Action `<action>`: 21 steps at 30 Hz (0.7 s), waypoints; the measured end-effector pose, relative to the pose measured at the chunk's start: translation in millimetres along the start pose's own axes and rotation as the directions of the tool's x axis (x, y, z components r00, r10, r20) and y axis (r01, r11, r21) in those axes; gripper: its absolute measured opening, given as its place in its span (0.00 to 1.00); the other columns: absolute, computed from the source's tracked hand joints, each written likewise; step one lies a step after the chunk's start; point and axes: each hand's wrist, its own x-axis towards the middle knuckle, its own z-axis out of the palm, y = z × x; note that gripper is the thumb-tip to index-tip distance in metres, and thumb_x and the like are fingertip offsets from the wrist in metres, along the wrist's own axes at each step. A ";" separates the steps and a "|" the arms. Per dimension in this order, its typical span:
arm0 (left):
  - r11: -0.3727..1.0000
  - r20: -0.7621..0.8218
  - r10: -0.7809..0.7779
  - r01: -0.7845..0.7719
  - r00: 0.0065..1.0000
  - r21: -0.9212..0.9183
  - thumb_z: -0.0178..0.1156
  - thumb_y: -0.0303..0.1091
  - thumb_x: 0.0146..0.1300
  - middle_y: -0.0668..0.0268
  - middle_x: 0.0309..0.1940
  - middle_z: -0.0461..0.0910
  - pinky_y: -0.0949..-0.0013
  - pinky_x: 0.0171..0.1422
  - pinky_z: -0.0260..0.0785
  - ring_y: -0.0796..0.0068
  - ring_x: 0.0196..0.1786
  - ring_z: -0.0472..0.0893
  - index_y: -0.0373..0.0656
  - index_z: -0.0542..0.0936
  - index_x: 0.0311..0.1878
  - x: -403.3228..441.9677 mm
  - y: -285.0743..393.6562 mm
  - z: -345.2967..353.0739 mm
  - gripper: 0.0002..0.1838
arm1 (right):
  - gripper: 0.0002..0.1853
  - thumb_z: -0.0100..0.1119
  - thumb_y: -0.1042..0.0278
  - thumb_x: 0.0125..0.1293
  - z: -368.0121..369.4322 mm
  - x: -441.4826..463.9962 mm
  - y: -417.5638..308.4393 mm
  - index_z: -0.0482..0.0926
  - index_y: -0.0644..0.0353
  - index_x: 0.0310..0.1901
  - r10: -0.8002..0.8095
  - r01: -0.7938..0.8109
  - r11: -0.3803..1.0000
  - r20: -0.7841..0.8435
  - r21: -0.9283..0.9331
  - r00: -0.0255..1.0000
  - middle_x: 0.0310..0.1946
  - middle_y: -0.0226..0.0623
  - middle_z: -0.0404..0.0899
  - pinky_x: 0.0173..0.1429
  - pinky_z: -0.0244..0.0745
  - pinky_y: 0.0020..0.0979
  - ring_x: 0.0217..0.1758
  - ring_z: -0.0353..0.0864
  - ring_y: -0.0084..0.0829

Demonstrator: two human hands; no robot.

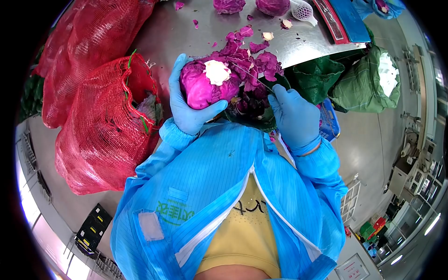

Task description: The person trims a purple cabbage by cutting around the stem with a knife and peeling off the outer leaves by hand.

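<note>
Blue coat [196, 182] nearest: thin ribbed cloth, white zip open. Beyond it, at the metal table's [168, 28] near edge, cabbage [200, 93], pale cut stem facing camera, long axis roughly left-right. Glossy purple, rounded; crinkled leaves [267, 65] at its upper right. Left hand [186, 109] cups it, fingers spread wide. Right hand [296, 116] curls nearly closed on a thin tool, type unclear.

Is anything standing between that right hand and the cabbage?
Yes: ragged purple leaves fill part of the space between the right hand and the cabbage. Whether they're still attached is unclear. Nothing visible separates the left hand from the cabbage.
</note>
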 end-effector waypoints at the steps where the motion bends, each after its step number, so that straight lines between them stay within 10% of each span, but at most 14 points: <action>1: 1.000 0.000 -0.002 0.002 1.000 -0.004 0.78 0.27 0.38 0.57 0.62 0.63 0.59 0.69 0.63 0.62 0.64 0.69 0.41 0.50 0.73 0.2 -0.1 0.0 0.60 | 0.07 0.55 0.59 0.66 -0.6 0.2 1.3 0.73 0.51 0.39 0.000 0.000 1.000 0.000 -0.001 1.000 0.23 0.38 0.73 0.20 0.69 0.38 0.22 0.78 0.40; 21: 0.998 0.035 -0.021 0.023 0.999 -0.061 0.79 0.28 0.38 0.57 0.64 0.62 0.59 0.70 0.63 0.61 0.65 0.68 0.40 0.52 0.72 -0.9 -4.2 -6.5 0.58 | 0.07 0.54 0.60 0.66 -9.2 2.4 4.7 0.73 0.52 0.36 -0.033 0.032 0.999 0.034 0.035 0.999 0.22 0.37 0.73 0.21 0.69 0.38 0.22 0.77 0.41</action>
